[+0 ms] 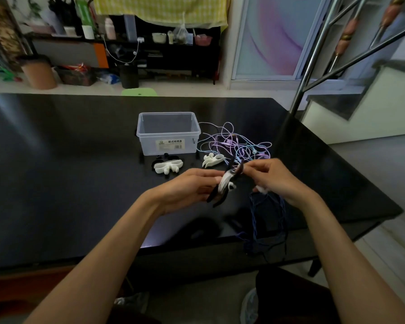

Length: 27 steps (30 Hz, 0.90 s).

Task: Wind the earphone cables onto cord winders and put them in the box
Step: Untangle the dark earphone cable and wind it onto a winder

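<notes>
My left hand (192, 187) grips a black cord winder (222, 191) with pale cable wrapped round its middle, held above the table. My right hand (274, 177) pinches the winder's upper end and holds a dark blue earphone cable (267, 216) whose loops hang down past the table's front edge. A clear plastic box (168, 133) stands behind, with nothing visible inside. A tangle of purple and light blue earphone cables (239, 143) lies to its right. Two white winders (167, 166) (212, 159) lie in front of the box, with a black one partly hidden behind the left one.
The black table (68, 171) stretches wide to the left. A metal stair rail (313, 57) rises at the right past the table's far corner. A green stool (139, 91) shows beyond the far edge. Shelves with clutter line the back wall.
</notes>
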Each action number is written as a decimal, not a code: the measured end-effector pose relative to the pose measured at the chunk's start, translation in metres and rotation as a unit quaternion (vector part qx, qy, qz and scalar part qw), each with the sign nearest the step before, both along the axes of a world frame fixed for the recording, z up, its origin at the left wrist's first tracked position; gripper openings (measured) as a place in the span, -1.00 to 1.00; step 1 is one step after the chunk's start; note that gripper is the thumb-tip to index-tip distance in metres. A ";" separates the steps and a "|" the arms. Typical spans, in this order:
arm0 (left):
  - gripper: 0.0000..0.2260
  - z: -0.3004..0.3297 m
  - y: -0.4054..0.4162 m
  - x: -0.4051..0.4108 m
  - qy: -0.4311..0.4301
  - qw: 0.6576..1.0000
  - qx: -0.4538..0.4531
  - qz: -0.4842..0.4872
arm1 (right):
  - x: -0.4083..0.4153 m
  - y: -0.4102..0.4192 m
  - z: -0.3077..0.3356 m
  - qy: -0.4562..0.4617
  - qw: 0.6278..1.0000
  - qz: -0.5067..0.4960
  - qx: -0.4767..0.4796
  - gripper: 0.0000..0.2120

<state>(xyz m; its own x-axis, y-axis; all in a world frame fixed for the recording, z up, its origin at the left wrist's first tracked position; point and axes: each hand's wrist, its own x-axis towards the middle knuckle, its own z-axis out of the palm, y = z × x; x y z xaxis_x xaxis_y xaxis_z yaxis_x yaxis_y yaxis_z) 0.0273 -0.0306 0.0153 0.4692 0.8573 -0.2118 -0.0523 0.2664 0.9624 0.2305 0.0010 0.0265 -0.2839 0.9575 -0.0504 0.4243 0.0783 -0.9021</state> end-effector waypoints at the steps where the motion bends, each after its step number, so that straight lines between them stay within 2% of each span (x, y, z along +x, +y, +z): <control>1: -0.77 0.000 0.001 0.000 -0.030 0.999 -0.006 0.015 | 0.000 0.000 -0.001 0.007 0.999 0.014 -0.029 -0.84; 4: -0.71 -0.002 0.005 0.001 -0.090 0.993 -0.017 0.068 | -0.007 -0.001 -0.004 0.041 0.995 0.033 -0.088 -0.81; 6: -0.69 -0.003 0.008 0.003 -0.120 0.986 -0.026 0.114 | -0.015 -0.003 -0.004 0.022 0.994 0.047 -0.099 -0.81; 11: -0.79 -0.008 0.014 0.006 -0.186 0.947 -0.065 0.254 | -0.040 -0.010 -0.002 -0.068 0.995 0.066 -0.039 -0.75; 15: -0.83 -0.008 0.013 0.008 -0.248 0.919 -0.129 0.277 | -0.049 -0.008 -0.005 -0.145 0.988 0.048 0.008 -0.70; 19: -0.81 -0.006 0.013 0.001 -0.308 0.893 -0.182 0.274 | -0.053 -0.012 -0.010 -0.173 0.983 0.062 -0.032 -0.68; 22: -0.82 -0.008 0.013 -0.002 -0.273 0.903 -0.193 0.269 | -0.052 -0.014 -0.004 -0.169 0.981 0.081 -0.039 -0.70; 25: -0.82 -0.010 0.014 -0.004 -0.253 0.907 -0.208 0.266 | -0.044 -0.015 0.006 -0.199 0.977 0.075 -0.026 -0.71; 27: -0.82 -0.010 0.013 -0.003 -0.218 0.921 -0.198 0.254 | -0.038 -0.015 0.011 -0.222 0.972 0.073 -0.012 -0.71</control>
